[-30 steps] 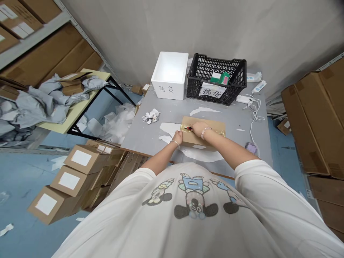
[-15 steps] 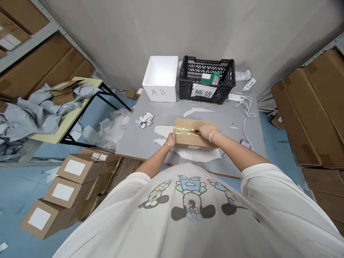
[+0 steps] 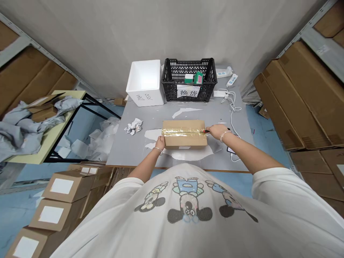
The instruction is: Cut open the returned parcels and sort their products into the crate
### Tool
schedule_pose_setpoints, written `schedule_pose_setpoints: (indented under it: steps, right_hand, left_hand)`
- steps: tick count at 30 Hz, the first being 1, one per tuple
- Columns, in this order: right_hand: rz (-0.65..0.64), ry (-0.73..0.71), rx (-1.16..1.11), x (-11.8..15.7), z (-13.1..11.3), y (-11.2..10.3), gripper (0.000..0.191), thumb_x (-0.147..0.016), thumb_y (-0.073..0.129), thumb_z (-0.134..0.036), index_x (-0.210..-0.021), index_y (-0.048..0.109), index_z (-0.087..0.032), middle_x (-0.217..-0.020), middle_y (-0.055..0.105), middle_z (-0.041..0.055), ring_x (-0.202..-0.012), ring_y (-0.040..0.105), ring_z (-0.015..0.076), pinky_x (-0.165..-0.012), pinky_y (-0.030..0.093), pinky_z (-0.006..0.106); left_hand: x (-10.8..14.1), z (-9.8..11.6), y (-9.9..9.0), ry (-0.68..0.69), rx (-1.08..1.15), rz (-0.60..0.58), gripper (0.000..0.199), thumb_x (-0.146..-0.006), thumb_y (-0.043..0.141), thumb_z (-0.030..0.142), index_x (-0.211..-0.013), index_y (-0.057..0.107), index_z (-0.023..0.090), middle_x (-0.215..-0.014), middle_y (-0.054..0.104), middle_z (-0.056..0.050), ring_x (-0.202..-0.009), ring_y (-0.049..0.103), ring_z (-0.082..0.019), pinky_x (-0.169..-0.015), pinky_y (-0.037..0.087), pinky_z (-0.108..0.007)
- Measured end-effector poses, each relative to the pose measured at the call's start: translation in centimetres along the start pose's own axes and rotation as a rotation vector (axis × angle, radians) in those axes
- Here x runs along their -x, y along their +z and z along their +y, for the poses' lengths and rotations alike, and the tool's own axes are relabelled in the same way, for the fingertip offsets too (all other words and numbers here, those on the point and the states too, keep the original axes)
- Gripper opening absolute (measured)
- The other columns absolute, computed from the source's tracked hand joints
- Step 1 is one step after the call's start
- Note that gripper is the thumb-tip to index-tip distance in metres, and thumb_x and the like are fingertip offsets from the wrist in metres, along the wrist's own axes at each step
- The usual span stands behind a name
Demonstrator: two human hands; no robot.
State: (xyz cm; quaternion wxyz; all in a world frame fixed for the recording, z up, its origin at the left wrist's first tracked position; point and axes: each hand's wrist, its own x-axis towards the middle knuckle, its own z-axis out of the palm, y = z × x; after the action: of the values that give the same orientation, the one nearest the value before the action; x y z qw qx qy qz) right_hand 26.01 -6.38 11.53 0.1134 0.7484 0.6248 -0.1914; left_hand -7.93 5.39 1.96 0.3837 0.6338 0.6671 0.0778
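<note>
Knife at the tape on the desk!

Here's the cardboard box (image 3: 184,139), lying mid-desk toward the near edge, clear tape (image 3: 184,133) running along its top seam! The right hand (image 3: 217,131) is at the box's right end, its right fingers (image 3: 211,129) clenched on a utility knife (image 3: 206,131), red tip right at the end of the tape. The left hand (image 3: 160,143) sits at the near left corner, left fingers (image 3: 162,139) against the cardboard, grip or no grip, can't tell from here. Up at the far edge of the desk (image 3: 126,150), a white foam box (image 3: 145,84) stands beside a black plastic crate (image 3: 188,73)
</note>
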Motion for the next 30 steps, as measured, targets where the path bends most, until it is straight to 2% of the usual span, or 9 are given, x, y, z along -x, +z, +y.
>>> schedule_pose_setpoints:
  steps: [5,10,15,17,19,20,22,24,30]
  right_hand:
    - [0.009,-0.001,0.015,0.5,-0.6,-0.7,0.028,-0.093,0.052,-0.035,-0.109,0.07,-0.02,-0.106,0.07,0.0194,-0.102,0.065,0.0314,-0.088,0.043,0.041]
    - [0.036,0.058,0.056,0.7,-3.1,-2.5,0.029,-0.093,0.047,-0.023,-0.105,0.071,-0.014,-0.104,0.07,0.0227,-0.1,0.066,0.031,-0.086,0.046,0.04]
    - [0.075,-0.072,0.124,-0.2,-7.0,-4.0,0.031,-0.094,0.043,-0.022,-0.107,0.07,-0.015,-0.107,0.07,0.02,-0.098,0.067,0.0302,-0.082,0.048,0.037]
    - [0.047,-0.132,0.129,-1.1,-8.5,-4.0,0.031,-0.095,0.043,-0.023,-0.107,0.07,-0.015,-0.107,0.07,0.0192,-0.099,0.067,0.03,-0.082,0.048,0.036]
    - [0.022,-0.164,0.132,-1.9,-9.8,-3.7,0.031,-0.095,0.043,-0.023,-0.108,0.07,-0.014,-0.108,0.07,0.0194,-0.101,0.067,0.0302,-0.083,0.048,0.036]
    - [0.012,-0.172,0.133,-2.3,-10.2,-3.5,0.031,-0.096,0.044,-0.024,-0.109,0.07,-0.013,-0.108,0.07,0.0196,-0.101,0.067,0.0304,-0.083,0.048,0.036]
    - [-0.001,-0.178,0.131,-2.8,-10.7,-3.2,0.032,-0.096,0.044,-0.024,-0.111,0.069,-0.013,-0.109,0.07,0.0197,-0.102,0.066,0.0307,-0.082,0.048,0.036]
    - [-0.011,-0.181,0.129,-3.1,-10.8,-2.9,0.032,-0.095,0.044,-0.023,-0.112,0.07,-0.013,-0.109,0.07,0.0196,-0.101,0.067,0.0306,-0.082,0.049,0.036]
    - [-0.047,-0.167,0.155,-3.3,-10.0,-2.4,0.03,-0.092,0.045,-0.015,-0.107,0.071,-0.013,-0.107,0.07,0.0204,-0.099,0.067,0.0305,-0.083,0.048,0.037]
  left_hand:
    - [-0.5,-0.4,0.4,0.004,0.037,-0.019,0.045,-0.1,0.025,0.044,-0.111,0.058,0.016,-0.119,0.068,-0.015,-0.112,0.062,-0.025,-0.091,0.046,-0.031]
    - [-0.9,-0.7,0.7,0.017,0.02,0.0,0.047,-0.1,0.022,0.044,-0.113,0.057,0.015,-0.119,0.068,-0.015,-0.112,0.063,-0.026,-0.091,0.046,-0.033]
    - [0.0,0.1,0.4,0.014,-0.064,-0.017,0.053,-0.1,0.019,0.045,-0.124,0.052,0.012,-0.121,0.065,-0.019,-0.112,0.062,-0.029,-0.092,0.047,-0.04]
    - [0.8,0.9,0.4,0.015,-0.127,0.077,0.055,-0.1,0.023,0.045,-0.137,0.043,0.009,-0.134,0.056,-0.023,-0.121,0.057,-0.03,-0.096,0.046,-0.043]
    - [1.7,1.7,0.4,0.09,-0.247,0.211,0.054,-0.099,0.029,0.04,-0.146,0.033,0.013,-0.15,0.039,-0.021,-0.133,0.045,-0.031,-0.106,0.038,-0.051]
    - [2.1,2.1,0.4,0.165,-0.326,0.25,0.053,-0.098,0.032,0.034,-0.149,0.032,0.019,-0.156,0.031,-0.017,-0.139,0.037,-0.031,-0.11,0.031,-0.056]
    - [2.5,2.7,0.5,0.34,-0.484,0.23,0.053,-0.096,0.033,0.022,-0.148,0.037,0.031,-0.16,0.025,-0.007,-0.144,0.027,-0.03,-0.114,0.016,-0.063]
    - [2.5,2.8,0.5,0.453,-0.594,0.167,0.057,-0.093,0.033,0.015,-0.145,0.041,0.037,-0.159,0.029,-0.001,-0.145,0.024,-0.03,-0.115,0.008,-0.066]
    - [1.8,2.7,0.4,0.454,-0.658,0.129,0.061,-0.09,0.033,0.012,-0.146,0.041,0.036,-0.157,0.033,-0.001,-0.144,0.025,-0.032,-0.113,0.008,-0.07]
